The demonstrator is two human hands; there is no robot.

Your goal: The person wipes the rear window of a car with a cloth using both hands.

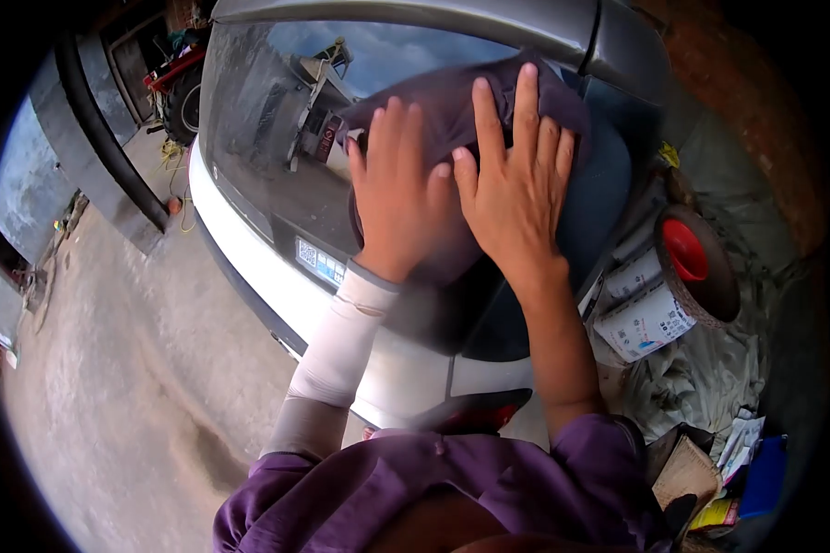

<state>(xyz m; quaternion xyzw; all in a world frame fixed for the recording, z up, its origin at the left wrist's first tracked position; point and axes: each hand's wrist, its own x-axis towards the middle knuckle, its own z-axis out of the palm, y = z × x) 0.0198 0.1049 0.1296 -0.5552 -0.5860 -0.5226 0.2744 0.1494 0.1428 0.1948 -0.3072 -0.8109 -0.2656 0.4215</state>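
Note:
A dark purple cloth (pixel 443 92) lies spread over the rear window (pixel 249 120) of a car with a white lower body (pixel 235 226). Near the cloth's left part is my left hand (pixel 399 189), slightly blurred, with its fingers spread. My right hand (pixel 518 175) rests flat on the cloth to the right, its fingers stretched out and apart. Neither hand has its fingers wrapped round the cloth. A light sleeve covers my left forearm; my right forearm is bare.
To the right stand a white printed bucket (pixel 646 323) and a round pan (pixel 710 290) with a red bowl (pixel 684 249). Plastic sheeting (pixel 701 378) lies below them. A blue object (pixel 764 475) is at lower right, and a large tyre (pixel 187 106) at upper left.

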